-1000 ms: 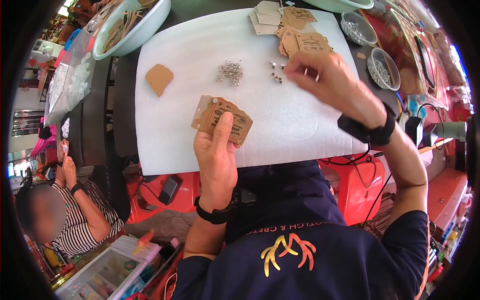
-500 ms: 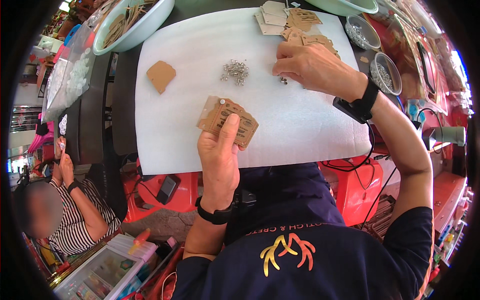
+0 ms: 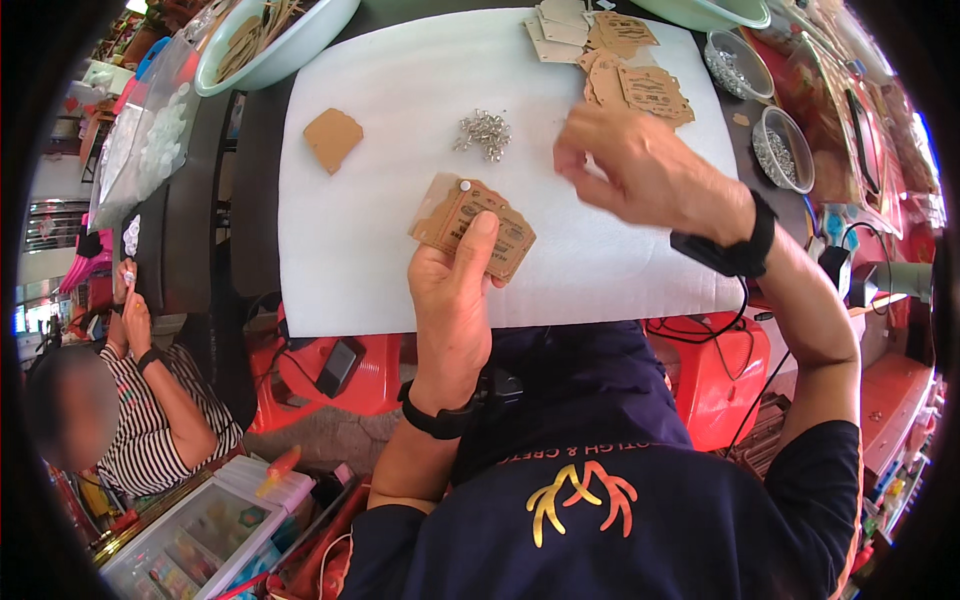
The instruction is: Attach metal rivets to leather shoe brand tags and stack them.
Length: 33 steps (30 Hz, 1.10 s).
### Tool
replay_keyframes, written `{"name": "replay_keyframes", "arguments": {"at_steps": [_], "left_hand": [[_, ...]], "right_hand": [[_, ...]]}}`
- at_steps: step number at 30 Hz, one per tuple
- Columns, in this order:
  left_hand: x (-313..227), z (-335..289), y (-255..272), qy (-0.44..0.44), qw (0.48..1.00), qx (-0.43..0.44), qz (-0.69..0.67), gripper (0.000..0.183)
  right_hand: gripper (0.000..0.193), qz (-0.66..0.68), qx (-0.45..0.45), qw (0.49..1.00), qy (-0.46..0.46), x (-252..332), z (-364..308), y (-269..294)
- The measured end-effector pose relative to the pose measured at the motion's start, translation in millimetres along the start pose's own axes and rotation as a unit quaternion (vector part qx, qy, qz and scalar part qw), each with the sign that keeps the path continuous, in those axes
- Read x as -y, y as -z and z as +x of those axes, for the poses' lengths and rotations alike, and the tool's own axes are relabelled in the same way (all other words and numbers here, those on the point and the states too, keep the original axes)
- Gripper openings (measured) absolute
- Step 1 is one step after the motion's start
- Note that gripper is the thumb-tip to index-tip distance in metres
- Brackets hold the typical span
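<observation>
My left hand (image 3: 452, 290) grips a small fanned stack of thin brown printed plates (image 3: 512, 240), thumb on top and fingers beneath. A round silver stud (image 3: 465, 186) sits at the stack's upper left corner. My right hand (image 3: 655, 170) hovers over the white sheet, right of the stack, fingers curled in toward the thumb and slightly blurred. Whatever it may pinch is too small to make out. Between the hands and farther back lies a pile of small silver metal studs (image 3: 484, 135). One plain brown plate (image 3: 333, 139) lies at the left.
The white foam sheet (image 3: 350, 260) covers the dark table (image 3: 250, 200). More brown plates (image 3: 655, 92) lie at its far right, beside two clear tubs of metal bits (image 3: 783, 150). A pale green basin (image 3: 270, 50) stands far left. Another person (image 3: 170, 420) sits at the left.
My right hand has pulled back toward me from the small studs near its fingertips, which no longer show there. The left hand still holds the stack. The view has shifted slightly.
</observation>
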<state>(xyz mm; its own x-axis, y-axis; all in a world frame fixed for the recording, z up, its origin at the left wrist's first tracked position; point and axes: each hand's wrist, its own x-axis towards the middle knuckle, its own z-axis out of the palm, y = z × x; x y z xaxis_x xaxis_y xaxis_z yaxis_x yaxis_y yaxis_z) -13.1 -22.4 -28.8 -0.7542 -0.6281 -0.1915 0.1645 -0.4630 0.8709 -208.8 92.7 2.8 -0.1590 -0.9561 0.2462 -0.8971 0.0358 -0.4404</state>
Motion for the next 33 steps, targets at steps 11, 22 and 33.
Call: {"name": "replay_keyframes", "arguments": {"at_steps": [11,22,33], "left_hand": [[-0.8,1.3,-7.7,-0.031,0.999,0.013,0.037,0.025],[4.3,-3.8,-11.0,-0.066,0.994,0.043,0.075,0.027],[5.1,-6.7,-23.4,-0.106,0.986,0.050,0.115,0.027]], "right_hand": [[0.012,-0.062,-0.021,0.997,-0.035,33.7,-32.0,-25.5],[0.011,0.317,-0.133,0.924,-0.168,51.6,-26.6,-24.1],[0.016,0.316,-0.178,0.913,-0.187,54.6,-30.3,-35.9]]}}
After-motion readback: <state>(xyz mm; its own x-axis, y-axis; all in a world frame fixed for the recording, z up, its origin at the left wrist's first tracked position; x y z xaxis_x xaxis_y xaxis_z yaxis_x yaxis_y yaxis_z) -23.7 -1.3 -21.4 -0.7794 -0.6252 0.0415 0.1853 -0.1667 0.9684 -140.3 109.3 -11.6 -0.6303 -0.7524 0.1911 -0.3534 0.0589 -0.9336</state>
